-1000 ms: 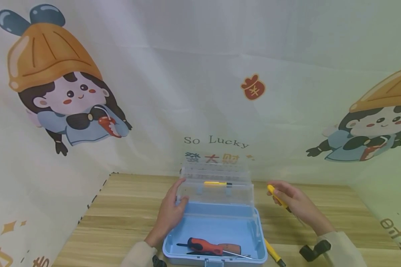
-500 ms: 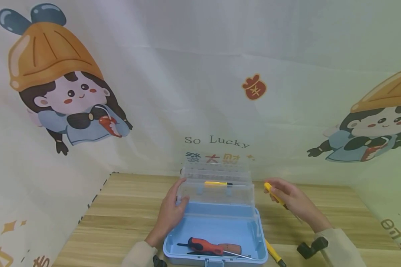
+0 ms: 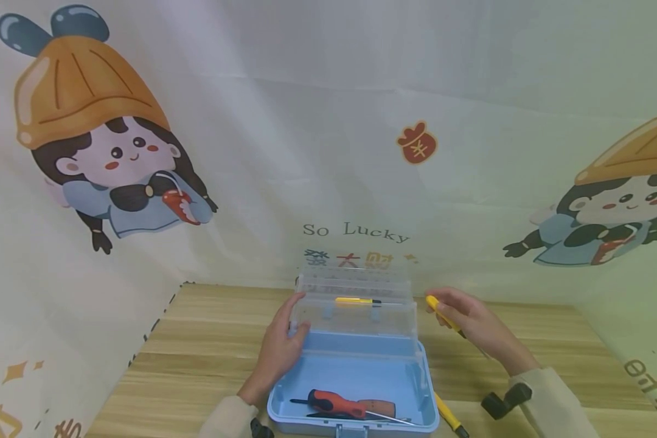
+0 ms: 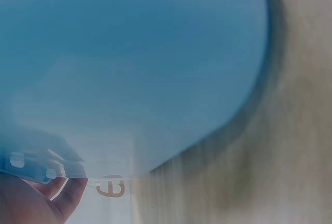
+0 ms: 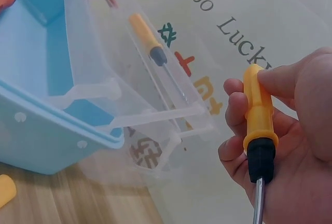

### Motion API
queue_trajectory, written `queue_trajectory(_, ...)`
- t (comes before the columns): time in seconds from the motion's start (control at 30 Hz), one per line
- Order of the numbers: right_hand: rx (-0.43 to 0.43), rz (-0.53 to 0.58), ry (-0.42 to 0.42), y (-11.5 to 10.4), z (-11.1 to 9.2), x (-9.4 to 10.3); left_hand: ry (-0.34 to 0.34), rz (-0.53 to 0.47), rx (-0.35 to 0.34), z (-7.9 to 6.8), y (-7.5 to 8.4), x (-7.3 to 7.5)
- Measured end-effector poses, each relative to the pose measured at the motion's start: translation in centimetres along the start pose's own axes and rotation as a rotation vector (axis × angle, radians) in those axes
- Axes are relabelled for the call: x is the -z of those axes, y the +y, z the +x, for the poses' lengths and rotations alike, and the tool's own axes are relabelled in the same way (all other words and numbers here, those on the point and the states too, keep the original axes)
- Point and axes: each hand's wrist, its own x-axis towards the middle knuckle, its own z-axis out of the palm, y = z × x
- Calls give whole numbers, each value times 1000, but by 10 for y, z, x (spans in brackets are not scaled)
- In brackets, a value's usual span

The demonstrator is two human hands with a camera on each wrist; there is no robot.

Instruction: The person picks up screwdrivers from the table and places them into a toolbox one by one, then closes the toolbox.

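Observation:
In my right hand [image 3: 473, 322] I hold a yellow-handled screwdriver [image 5: 259, 105]. Thumb and fingers pinch its handle, and the metal shaft points back toward the wrist. The hand is right of the blue toolbox [image 3: 356, 374], apart from it. My left hand [image 3: 281, 340] grips the left end of the clear plastic tray [image 3: 356, 319], which is raised over the box's rear. Another yellow screwdriver [image 3: 356, 301] lies in that clear part. Inside the box's base rest a red and black screwdriver [image 3: 336, 404], a brown handle [image 3: 380, 407] and a dark slim tool, partly hidden.
A further yellow-handled tool [image 3: 449, 413] lies on the wooden table [image 3: 197, 353] by the box's right front corner. The box's latch [image 3: 351, 431] faces the near edge. A printed cloth [image 3: 252, 152] hangs behind and at both sides.
The right hand, with the yellow screwdriver, has moved a little left and up, closer to the clear tray. My left hand and the box stay put.

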Motion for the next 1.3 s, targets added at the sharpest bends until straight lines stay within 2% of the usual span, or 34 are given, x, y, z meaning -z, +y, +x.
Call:
queue_trajectory(0.3,34,-28,-12,-7,10,-2,2,-3,0,0,3,1)
queue_trajectory(0.57,85,-5,-32,-13,19,-5,-3,-2,13,1,2,1)
queue_trajectory(1.07,105,11,-72,-27,38,-14,-2,-2,26,0,0,0)
queue_trajectory(1.3,103,-39,-75,-31,45,-17,-4,-3,19,0,-1,0)
